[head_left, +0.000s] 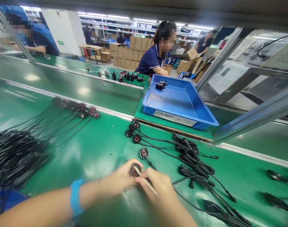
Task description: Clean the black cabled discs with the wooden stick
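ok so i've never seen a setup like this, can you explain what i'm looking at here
There's no robot here: these are a person's own bare hands, seen by a camera worn on that person's head, looking forward and down. The left hand, with a blue band at its wrist, holds a round black-and-red part. The right hand grips a thin pale stick, its tip at that part. On the green bench lie a big heap of black cables to the left and coiled cables to the right, with similar round parts on the bench too. Beyond sits a blue tray, with a co-worker behind it.
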### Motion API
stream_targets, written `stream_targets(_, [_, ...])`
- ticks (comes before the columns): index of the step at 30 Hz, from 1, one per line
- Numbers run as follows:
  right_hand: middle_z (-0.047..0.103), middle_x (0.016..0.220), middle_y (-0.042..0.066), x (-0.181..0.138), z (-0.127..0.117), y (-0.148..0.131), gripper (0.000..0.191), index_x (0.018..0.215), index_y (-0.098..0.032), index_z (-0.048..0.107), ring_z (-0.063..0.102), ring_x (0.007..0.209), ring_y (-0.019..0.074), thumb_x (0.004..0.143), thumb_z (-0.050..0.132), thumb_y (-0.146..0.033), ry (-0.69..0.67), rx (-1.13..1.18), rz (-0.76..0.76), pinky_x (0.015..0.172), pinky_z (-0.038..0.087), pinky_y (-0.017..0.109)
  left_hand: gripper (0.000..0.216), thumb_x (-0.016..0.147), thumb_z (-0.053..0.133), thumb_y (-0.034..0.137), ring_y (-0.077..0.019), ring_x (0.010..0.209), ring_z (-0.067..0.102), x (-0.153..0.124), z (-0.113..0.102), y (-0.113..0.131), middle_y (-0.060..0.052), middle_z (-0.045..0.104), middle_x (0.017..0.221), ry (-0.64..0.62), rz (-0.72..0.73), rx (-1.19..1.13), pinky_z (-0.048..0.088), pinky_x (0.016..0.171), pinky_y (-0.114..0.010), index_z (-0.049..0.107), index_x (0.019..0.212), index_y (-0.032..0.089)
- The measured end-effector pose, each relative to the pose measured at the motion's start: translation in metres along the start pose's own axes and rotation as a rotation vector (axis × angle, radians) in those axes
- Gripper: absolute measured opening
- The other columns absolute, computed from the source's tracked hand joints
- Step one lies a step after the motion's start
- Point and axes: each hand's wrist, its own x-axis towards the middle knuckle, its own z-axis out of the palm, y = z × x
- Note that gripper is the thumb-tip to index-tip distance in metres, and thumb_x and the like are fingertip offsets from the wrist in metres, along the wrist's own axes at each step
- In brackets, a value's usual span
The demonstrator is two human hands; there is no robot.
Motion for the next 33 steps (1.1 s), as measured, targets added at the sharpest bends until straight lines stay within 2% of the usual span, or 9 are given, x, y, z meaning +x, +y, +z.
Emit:
stream_targets(5, [0.065, 0.070, -0.005, -0.006, -0.013, -0.001, 0.018, 0.080, -0.023, 0.062, 0.058, 0.058, 0.0087, 0.093, 0.058, -0.034, 0.184, 0.086, 0.101, 0.056, 0.044, 0.017, 0.042, 0.078, 0.071, 0.031, -0.0123, 0.076, 0.041, -0.002, 0.006, 0.003, 0.002, 0.044, 0.088, 0.023, 0.129, 0.107, 0.032, 0.066, -0.024, 0.044, 0.108, 0.021])
stream_targets(10, [0.065, 0.072, -0.003, -0.005, -0.020, 0.002, 0.019, 0.080, -0.023, 0.066, 0.060, 0.062, 0.0105, 0.093, 0.058, -0.033, 0.066, 0.135, 0.054, 0.060, 0.047, 0.019, 0.036, 0.080, 0.065, 0.024, -0.0141, 0.080, 0.042, -0.005, 0.006, 0.003, 0.001, 0.045, 0.091, 0.023, 0.139, 0.160, 0.034, 0.071, -0.027, 0.043, 0.109, 0.021])
stream_targets(16, [0.067, 0.082, -0.001, -0.006, -0.014, 0.008, 0.011, 0.090, -0.024, 0.070, 0.063, 0.071, 0.0110, 0.093, 0.060, -0.028, 0.032, 0.191, -0.038, 0.066, 0.050, 0.020, 0.037, 0.077, 0.062, 0.017, -0.0143, 0.079, 0.042, -0.005, 0.007, 0.006, 0.002, 0.045, 0.089, 0.005, 0.082, 0.150, 0.033, 0.071, -0.027, 0.043, 0.108, 0.022])
stream_targets(22, [0.068, 0.087, 0.000, -0.002, -0.019, 0.011, 0.011, 0.091, -0.024, 0.070, 0.064, 0.078, 0.0118, 0.094, 0.059, -0.026, -0.073, 0.212, -0.010, 0.070, 0.051, 0.021, 0.037, 0.072, 0.059, 0.012, -0.0147, 0.079, 0.039, -0.005, 0.007, 0.006, 0.002, 0.042, 0.087, 0.012, 0.073, 0.165, 0.031, 0.069, -0.028, 0.044, 0.104, 0.021])
stream_targets(29, [0.069, 0.081, 0.001, -0.002, -0.012, 0.018, 0.015, 0.087, -0.022, 0.069, 0.065, 0.076, 0.0139, 0.094, 0.059, -0.029, -0.074, 0.303, 0.063, 0.070, 0.052, 0.025, 0.031, 0.075, 0.054, 0.010, -0.0152, 0.080, 0.040, -0.007, 0.008, 0.010, 0.001, 0.042, 0.088, 0.020, 0.098, 0.307, 0.035, 0.071, -0.028, 0.044, 0.102, 0.020])
stream_targets(33, [0.069, 0.079, 0.001, 0.000, -0.010, 0.014, 0.016, 0.086, -0.021, 0.068, 0.065, 0.073, 0.0128, 0.094, 0.058, -0.030, -0.060, 0.209, 0.003, 0.067, 0.051, 0.023, 0.027, 0.080, 0.056, 0.015, -0.0150, 0.080, 0.041, -0.006, 0.008, 0.006, 0.001, 0.043, 0.088, 0.033, 0.121, 0.322, 0.036, 0.069, -0.027, 0.044, 0.104, 0.021])
